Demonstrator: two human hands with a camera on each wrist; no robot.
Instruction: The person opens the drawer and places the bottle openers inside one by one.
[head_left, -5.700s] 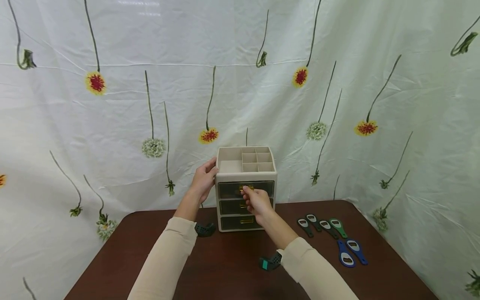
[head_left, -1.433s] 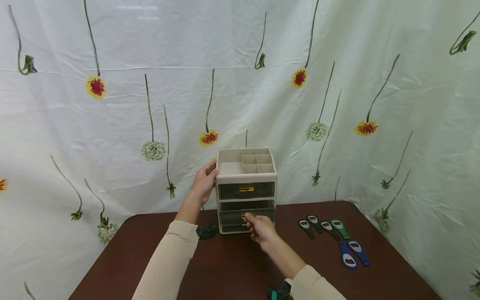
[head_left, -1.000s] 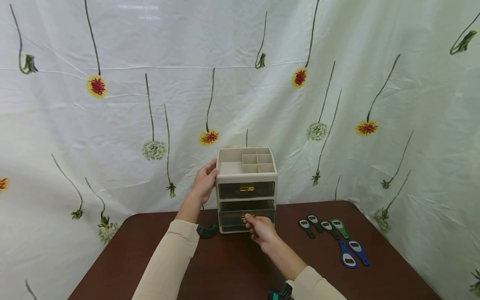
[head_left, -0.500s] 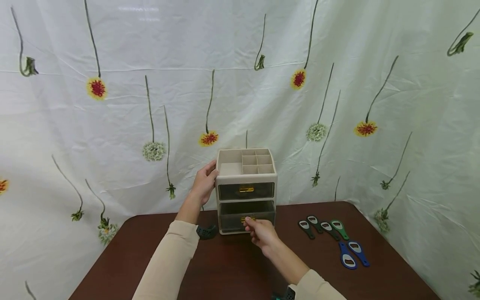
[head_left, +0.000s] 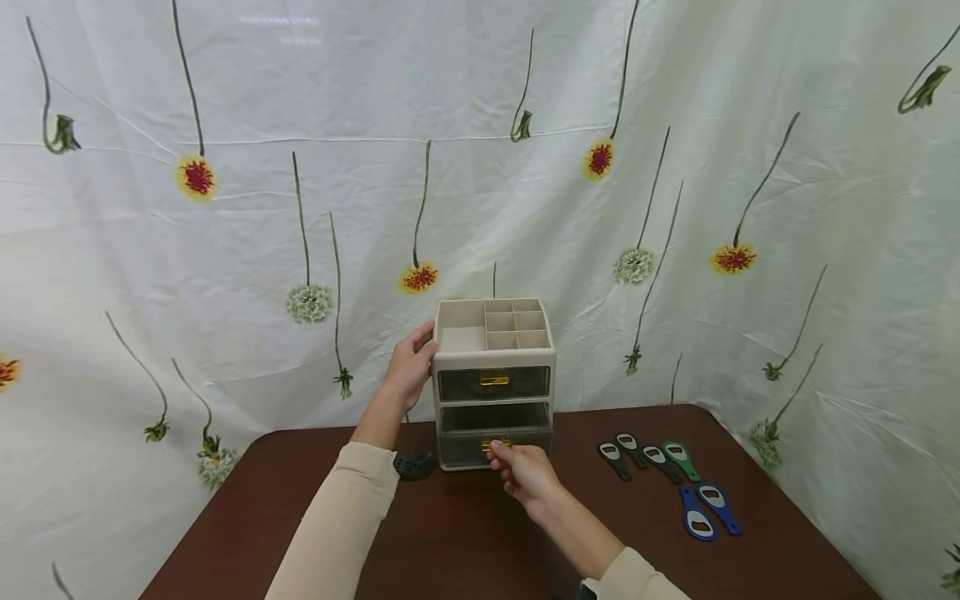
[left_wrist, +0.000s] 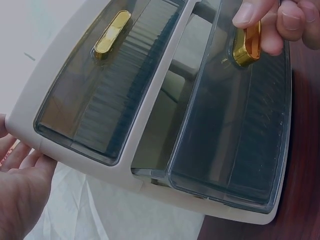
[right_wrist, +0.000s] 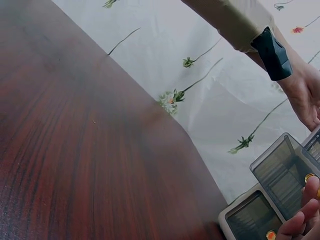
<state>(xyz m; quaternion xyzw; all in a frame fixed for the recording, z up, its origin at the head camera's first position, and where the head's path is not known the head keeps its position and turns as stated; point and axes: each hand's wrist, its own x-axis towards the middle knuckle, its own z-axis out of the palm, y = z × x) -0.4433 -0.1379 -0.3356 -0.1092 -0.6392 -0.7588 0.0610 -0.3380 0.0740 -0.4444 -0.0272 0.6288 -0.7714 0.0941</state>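
Note:
A small cream desktop drawer cabinet [head_left: 495, 357] with dark see-through drawers stands at the back of the table. My right hand [head_left: 527, 477] pinches the gold handle [left_wrist: 243, 49] of the middle drawer [head_left: 459, 451] between thumb and fingers. That drawer is pulled partway out, and its front hides the bottom drawer in the head view. In the right wrist view the bottom drawer [right_wrist: 252, 216] shows below it, closed. The top drawer [head_left: 460, 384] is closed too. My left hand [head_left: 408, 367] rests against the cabinet's left side, its fingers laid along the wall.
Several bottle openers lie to the right on the dark red-brown table [head_left: 450, 542], among them a green opener [head_left: 678, 458] and a blue opener [head_left: 697, 518]. Divided compartments [head_left: 517, 323] top the cabinet. A flower-print cloth [head_left: 360, 100] hangs close behind.
My right hand has moved from the top drawer's handle down to the middle one. The middle drawer has come farther out toward me. My left hand stays on the cabinet's side.

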